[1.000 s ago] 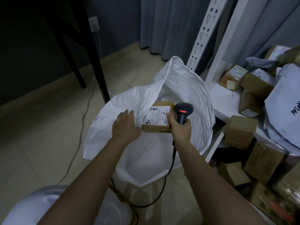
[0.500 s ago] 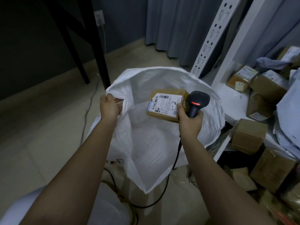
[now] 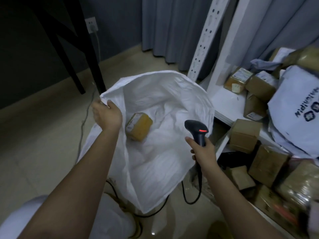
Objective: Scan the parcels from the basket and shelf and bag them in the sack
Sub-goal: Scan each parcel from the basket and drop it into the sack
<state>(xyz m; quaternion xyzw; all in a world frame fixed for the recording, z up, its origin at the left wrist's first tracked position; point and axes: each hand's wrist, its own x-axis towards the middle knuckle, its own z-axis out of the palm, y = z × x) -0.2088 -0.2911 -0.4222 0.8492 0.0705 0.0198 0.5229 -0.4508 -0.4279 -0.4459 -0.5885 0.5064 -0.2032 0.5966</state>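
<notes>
A large white woven sack (image 3: 172,152) stands wide open on the floor in front of me. A small brown parcel (image 3: 139,126) with a white label lies inside it, tilted against the fabric. My left hand (image 3: 107,114) grips the sack's left rim and holds the mouth open. My right hand (image 3: 203,150) holds the handle of a black barcode scanner (image 3: 197,130), its red light lit, over the sack's right side. More brown parcels (image 3: 245,135) are piled on the white shelf (image 3: 222,100) to the right.
A big white mailer bag (image 3: 296,114) lies on the shelf pile. Perforated white shelf posts (image 3: 203,40) rise behind the sack. A black table leg (image 3: 93,66) stands at the left with a wall socket behind it. The scanner's black cable (image 3: 189,200) loops on the floor.
The parcel has left my right hand and dropped into the sack. My left hand pulled the sack's rim out to the left, and my right hand drew back with the scanner.
</notes>
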